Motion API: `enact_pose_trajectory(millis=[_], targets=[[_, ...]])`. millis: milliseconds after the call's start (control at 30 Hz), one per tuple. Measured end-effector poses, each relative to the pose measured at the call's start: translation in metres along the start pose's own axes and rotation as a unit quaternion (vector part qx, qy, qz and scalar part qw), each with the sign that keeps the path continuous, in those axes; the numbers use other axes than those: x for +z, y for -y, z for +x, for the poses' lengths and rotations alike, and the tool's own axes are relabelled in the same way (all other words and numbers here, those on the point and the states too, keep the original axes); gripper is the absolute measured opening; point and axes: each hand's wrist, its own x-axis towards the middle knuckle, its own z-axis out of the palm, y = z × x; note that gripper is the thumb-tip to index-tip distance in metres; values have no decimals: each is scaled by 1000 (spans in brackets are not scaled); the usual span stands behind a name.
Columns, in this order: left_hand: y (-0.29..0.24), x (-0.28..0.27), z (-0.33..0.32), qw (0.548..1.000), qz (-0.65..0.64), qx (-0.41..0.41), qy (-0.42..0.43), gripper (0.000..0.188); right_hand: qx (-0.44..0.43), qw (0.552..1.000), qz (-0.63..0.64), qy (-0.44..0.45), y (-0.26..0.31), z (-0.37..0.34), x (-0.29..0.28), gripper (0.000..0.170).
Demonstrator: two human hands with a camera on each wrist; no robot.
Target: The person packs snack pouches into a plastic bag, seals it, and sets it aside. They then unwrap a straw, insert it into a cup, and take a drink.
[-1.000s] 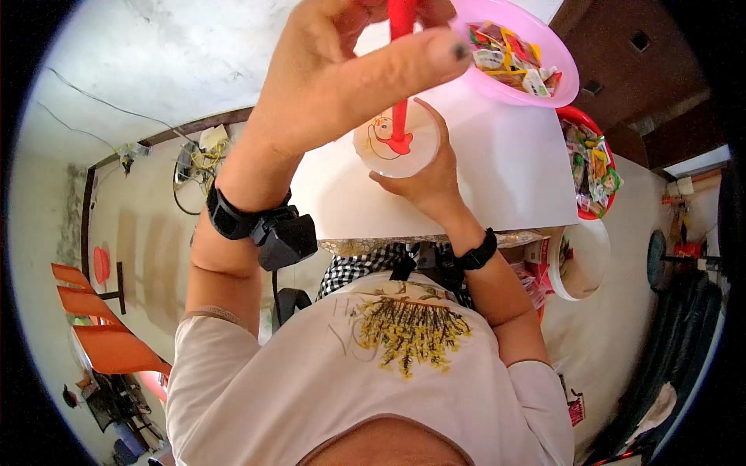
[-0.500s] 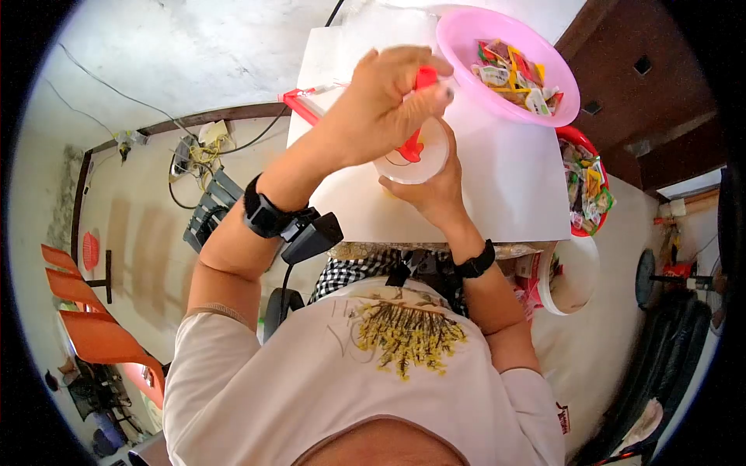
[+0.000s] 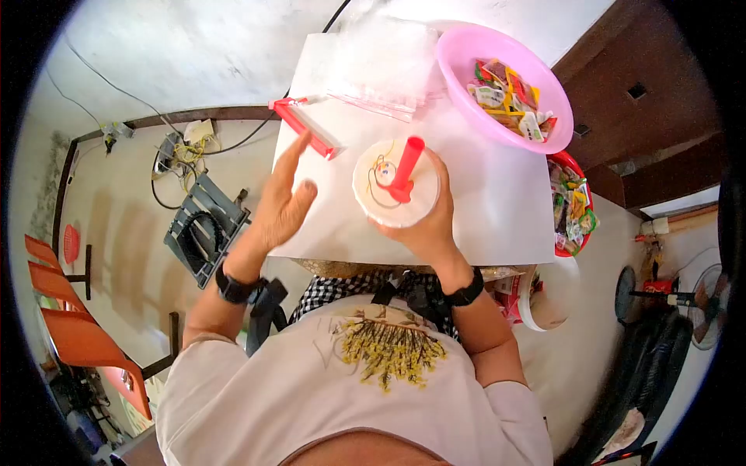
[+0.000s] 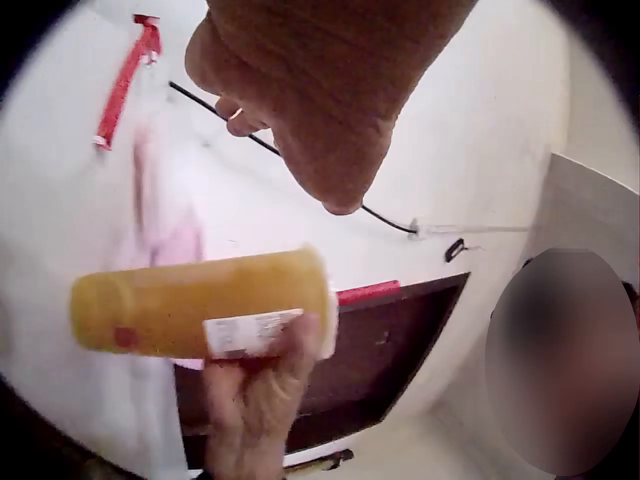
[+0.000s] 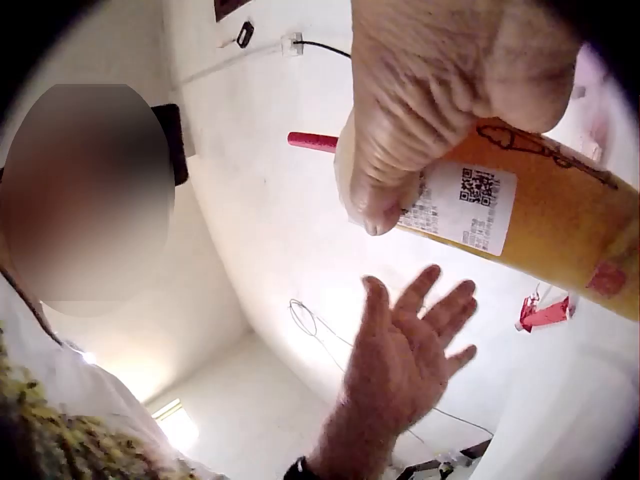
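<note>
My right hand (image 3: 430, 233) grips a tall drink cup, its round film lid (image 3: 371, 203) facing up in the head view. A wide red straw (image 3: 409, 159) stands tilted through the lid, next to a printed cartoon figure. The wrist views show the cup's orange-yellow drink (image 4: 180, 305) and a white label (image 5: 485, 205) with a square code. My left hand (image 3: 281, 211) is off to the left of the cup, fingers extended and holding nothing; its spread palm shows in the right wrist view.
A pink basin (image 3: 458, 74) of small snack packets stands at the table's back right. Clear plastic bags (image 3: 381, 66) lie at the back, with a red strip-like item (image 3: 299, 124) to their left. A red basin (image 3: 573, 250) of packets and a white bucket (image 3: 536, 311) sit beyond the right edge.
The left hand has let go of the red straw and drawn away to the left, opening its fingers. The straw stays in the lid; the right hand keeps its hold on the cup.
</note>
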Motion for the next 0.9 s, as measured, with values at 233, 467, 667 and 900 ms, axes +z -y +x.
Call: enact_pose_trajectory(millis=[233, 467, 667, 900], targets=[[25, 12, -50, 986, 150, -74, 11, 71, -24, 998, 12, 50, -2, -6, 0, 101], [36, 37, -65, 968, 242, -59, 37, 74, 63, 976, 57, 202, -2, 0, -17, 86], [38, 38, -66, 969, 243, -33, 17, 71, -87, 979, 125, 136, -17, -3, -11, 80], [42, 38, -69, 969, 246, -18, 10, 68, -76, 977, 134, 148, -19, -6, -9, 77]])
